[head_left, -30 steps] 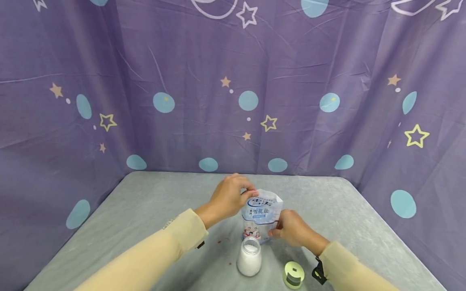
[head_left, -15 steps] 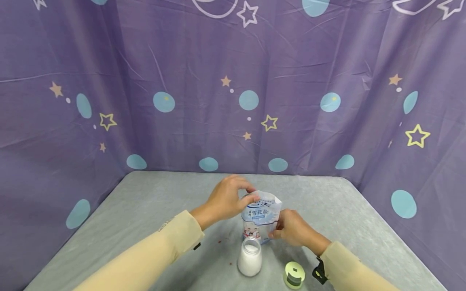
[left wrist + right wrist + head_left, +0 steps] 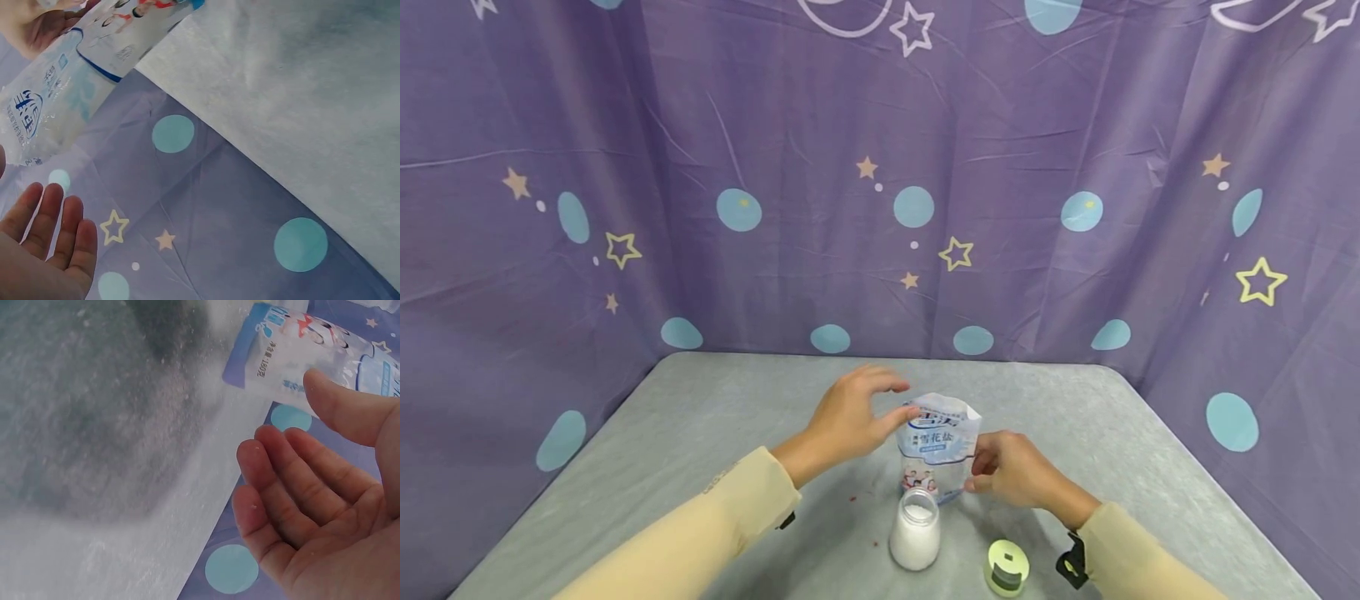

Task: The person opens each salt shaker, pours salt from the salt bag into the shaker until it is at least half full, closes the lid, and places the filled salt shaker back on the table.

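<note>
A white and blue salt bag (image 3: 937,458) stands upright behind a glass jar (image 3: 915,533) that holds white salt. My left hand (image 3: 850,421) is at the bag's upper left, its fingers spread; in the left wrist view those fingers (image 3: 57,228) look free of the bag. On the bag's right side is my right hand (image 3: 1017,468). Its thumb overlaps the bag's lower edge in the right wrist view, where the other fingers (image 3: 284,487) lie loosely bent with nothing between them. Whether that thumb touches the bag, I cannot tell.
To the right of the jar lies a pale green lid (image 3: 1006,568), close to the right wrist. A grey cloth covers the table (image 3: 737,400), with small red specks left of the jar. A purple patterned curtain (image 3: 820,275) hangs behind it.
My left hand has let go of the bag's top and drawn back left, fingers spreading. My right hand has loosened and shifted slightly right. Bag, jar and lid have stayed put.
</note>
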`<state>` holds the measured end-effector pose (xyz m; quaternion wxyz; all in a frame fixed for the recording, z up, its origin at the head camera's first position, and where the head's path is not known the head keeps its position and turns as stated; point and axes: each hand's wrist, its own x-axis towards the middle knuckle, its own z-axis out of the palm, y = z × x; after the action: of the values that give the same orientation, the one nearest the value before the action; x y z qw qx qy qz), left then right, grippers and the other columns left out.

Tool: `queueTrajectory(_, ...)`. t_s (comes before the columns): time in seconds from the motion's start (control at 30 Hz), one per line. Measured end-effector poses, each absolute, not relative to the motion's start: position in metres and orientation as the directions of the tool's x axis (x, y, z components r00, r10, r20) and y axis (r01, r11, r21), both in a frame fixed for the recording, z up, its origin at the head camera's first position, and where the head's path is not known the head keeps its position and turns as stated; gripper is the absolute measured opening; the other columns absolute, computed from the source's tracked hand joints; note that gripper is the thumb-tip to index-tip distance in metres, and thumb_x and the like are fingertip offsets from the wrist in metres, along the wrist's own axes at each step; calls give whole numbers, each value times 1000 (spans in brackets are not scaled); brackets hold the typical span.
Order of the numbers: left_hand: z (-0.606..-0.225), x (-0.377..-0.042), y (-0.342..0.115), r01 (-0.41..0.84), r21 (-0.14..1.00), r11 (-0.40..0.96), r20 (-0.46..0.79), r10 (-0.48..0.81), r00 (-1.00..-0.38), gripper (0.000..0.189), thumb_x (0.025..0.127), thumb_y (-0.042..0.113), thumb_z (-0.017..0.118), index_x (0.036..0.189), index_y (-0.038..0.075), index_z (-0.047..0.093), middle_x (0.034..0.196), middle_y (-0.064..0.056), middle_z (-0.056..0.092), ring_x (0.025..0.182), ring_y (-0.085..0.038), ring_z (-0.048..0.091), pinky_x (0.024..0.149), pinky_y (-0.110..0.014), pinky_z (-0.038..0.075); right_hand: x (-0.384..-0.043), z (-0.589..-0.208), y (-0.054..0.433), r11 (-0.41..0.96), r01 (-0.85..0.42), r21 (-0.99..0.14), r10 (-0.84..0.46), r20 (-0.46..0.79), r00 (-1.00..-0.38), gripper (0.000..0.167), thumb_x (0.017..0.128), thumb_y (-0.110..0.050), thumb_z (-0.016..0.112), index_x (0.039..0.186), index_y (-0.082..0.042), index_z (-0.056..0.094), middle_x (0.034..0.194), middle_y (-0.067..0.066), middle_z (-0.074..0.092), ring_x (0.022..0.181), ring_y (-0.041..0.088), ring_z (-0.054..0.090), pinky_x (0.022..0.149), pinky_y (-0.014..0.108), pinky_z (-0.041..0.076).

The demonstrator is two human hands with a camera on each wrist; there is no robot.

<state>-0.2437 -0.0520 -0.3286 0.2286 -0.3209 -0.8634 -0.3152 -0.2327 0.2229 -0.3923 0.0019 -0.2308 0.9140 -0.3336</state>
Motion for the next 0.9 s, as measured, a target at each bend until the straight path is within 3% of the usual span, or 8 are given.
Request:
queueTrajectory(0.13, -335, -241, -62, 683, 424, 595, 605, 374, -703, 34, 87, 31, 83, 115, 13, 77, 119, -1, 72, 112, -20, 66, 95, -42, 52, -230, -390, 230, 665, -458, -590, -438, 189, -879, 23, 80, -14, 87, 95, -6, 71, 77, -6, 67, 70, 8, 63, 66, 27, 51)
queueTrajectory(0.4, -353, -238, -80, 667, 467, 581, 632, 309, -711, 31, 88, 29, 82, 112, 11, 76, 109, 1, 73, 98, -17, 65, 85, -42, 53, -221, -389, 236, 660, -458, -596, -403, 233, -885, 31, 84, -25, 86, 101, -3, 73, 82, -7, 68, 73, 7, 61, 66, 26, 51)
queueTrajectory(0.63, -369, -233, -93, 667, 481, 569, 635, 299, -713, 28, 88, 28, 82, 111, 11, 77, 105, 2, 74, 96, -16, 66, 84, -41, 54, -213, -387, 240, 670, -441, -598, -365, 252, -896, 26, 88, -32, 82, 102, -11, 75, 87, -8, 69, 77, 7, 62, 70, 27, 52)
queueTrajectory(0.9, -378, -225, -102, 630, 540, 557, 575, 302, -760, 30, 89, 29, 81, 113, 13, 76, 106, 3, 74, 101, -15, 68, 88, -41, 55, -203, -384, 244, 675, -429, -600, -321, 284, -904, 24, 89, -34, 81, 103, -15, 76, 96, -8, 72, 83, 4, 64, 75, 33, 55)
